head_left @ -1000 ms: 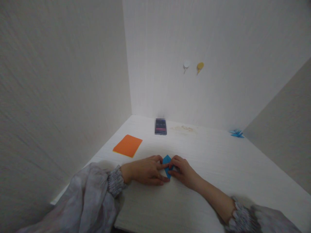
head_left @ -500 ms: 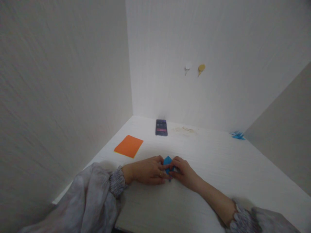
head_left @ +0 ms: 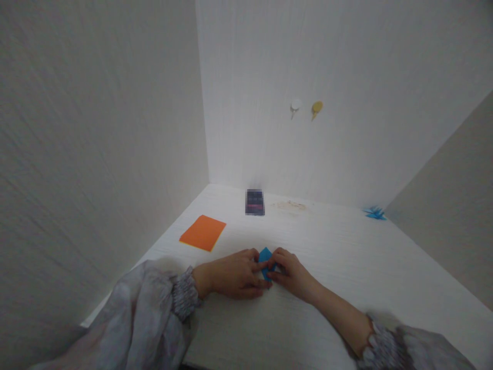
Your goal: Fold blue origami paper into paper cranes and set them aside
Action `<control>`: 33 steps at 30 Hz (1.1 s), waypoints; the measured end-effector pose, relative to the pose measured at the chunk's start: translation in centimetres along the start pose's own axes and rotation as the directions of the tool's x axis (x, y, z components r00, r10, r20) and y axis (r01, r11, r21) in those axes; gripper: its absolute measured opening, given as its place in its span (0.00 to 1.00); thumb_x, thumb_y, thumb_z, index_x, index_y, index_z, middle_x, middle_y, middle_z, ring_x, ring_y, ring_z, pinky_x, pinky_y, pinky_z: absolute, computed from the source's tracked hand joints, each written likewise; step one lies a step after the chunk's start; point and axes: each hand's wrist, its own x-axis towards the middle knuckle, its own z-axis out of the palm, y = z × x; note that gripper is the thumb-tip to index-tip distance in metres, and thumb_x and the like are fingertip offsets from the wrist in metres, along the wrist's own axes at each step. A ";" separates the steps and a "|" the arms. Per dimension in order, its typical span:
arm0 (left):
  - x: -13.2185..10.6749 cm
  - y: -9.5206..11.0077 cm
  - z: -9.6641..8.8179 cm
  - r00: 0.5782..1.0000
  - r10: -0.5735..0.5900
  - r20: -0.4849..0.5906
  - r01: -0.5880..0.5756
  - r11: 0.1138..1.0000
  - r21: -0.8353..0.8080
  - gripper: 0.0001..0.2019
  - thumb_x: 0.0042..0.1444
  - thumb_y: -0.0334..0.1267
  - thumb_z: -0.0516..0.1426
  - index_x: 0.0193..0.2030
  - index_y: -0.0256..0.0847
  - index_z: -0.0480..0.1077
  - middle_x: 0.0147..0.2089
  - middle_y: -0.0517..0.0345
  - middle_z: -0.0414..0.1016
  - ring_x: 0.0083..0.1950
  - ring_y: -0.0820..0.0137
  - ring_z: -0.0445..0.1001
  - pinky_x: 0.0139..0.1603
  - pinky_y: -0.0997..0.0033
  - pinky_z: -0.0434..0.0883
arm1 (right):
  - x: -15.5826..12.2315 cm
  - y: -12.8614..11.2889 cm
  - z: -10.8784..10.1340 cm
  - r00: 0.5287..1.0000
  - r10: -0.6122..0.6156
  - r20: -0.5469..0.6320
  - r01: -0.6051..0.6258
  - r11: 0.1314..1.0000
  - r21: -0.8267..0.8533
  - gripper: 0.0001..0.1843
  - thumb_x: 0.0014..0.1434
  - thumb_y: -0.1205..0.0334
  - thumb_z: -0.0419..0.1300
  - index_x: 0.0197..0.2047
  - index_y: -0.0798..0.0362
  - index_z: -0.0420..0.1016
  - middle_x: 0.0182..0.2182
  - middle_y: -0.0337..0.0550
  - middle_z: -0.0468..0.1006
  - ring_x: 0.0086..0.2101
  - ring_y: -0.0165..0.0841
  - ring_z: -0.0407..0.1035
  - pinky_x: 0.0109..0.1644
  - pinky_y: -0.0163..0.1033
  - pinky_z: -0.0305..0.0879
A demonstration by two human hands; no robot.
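A small piece of folded blue origami paper point(head_left: 265, 253) lies on the white table between my hands, its pointed end facing away from me. My left hand point(head_left: 239, 275) comes from the left, with its fingers on the paper's left side and across its middle. On the other side, my right hand point(head_left: 288, 270) pinches the right edge between thumb and fingers. Fingers cover much of the paper, so its lower folds are hidden.
Orange paper sheets point(head_left: 203, 233) lie on the table point(head_left: 331, 241) to the left. A blurred dark rectangular object point(head_left: 254, 202) is near the back wall. Folded blue paper pieces point(head_left: 375, 213) sit in the far right corner. Two hooks, white point(head_left: 295, 106) and yellow point(head_left: 317, 107), are on the wall.
The fingers of my left hand have shifted slightly at the paper's lower end. The paper and my right hand stay nearly in place; the whole view has moved a little.
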 end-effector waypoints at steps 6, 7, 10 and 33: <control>-0.1 0.0 0.1 1.000 -0.013 0.008 0.013 0.999 0.038 0.15 0.56 0.43 0.48 0.49 0.45 0.63 0.51 0.48 0.62 0.45 0.61 0.61 0.47 0.60 0.58 | 0.2 0.8 0.7 0.994 0.076 -0.075 -0.068 0.992 0.104 0.04 0.47 0.70 0.58 0.26 0.52 0.69 0.26 0.37 0.66 0.28 0.29 0.62 0.31 0.33 0.58; -0.2 0.0 0.1 1.000 -0.014 0.012 0.014 0.999 0.044 0.15 0.56 0.43 0.48 0.49 0.46 0.63 0.52 0.48 0.61 0.45 0.60 0.61 0.47 0.60 0.58 | 0.2 0.8 0.7 0.992 0.087 -0.093 -0.076 0.991 0.114 0.04 0.48 0.71 0.58 0.26 0.52 0.69 0.26 0.37 0.66 0.28 0.29 0.62 0.31 0.33 0.58; -0.2 0.0 0.0 1.000 -0.013 0.027 0.012 0.998 0.055 0.16 0.56 0.44 0.48 0.50 0.46 0.63 0.53 0.48 0.60 0.46 0.60 0.60 0.47 0.59 0.58 | 0.3 0.8 0.7 0.987 0.092 -0.130 -0.079 0.992 0.098 0.04 0.47 0.71 0.58 0.24 0.53 0.69 0.26 0.38 0.66 0.28 0.29 0.61 0.31 0.34 0.58; -0.7 0.3 -0.6 0.998 -0.042 0.050 0.039 0.998 0.054 0.19 0.54 0.47 0.49 0.52 0.47 0.62 0.56 0.46 0.57 0.48 0.57 0.59 0.47 0.57 0.59 | 2.3 0.5 -0.1 0.913 0.384 -0.137 -0.401 0.908 -0.120 0.06 0.42 0.66 0.61 0.19 0.54 0.67 0.19 0.35 0.68 0.24 0.29 0.61 0.27 0.33 0.51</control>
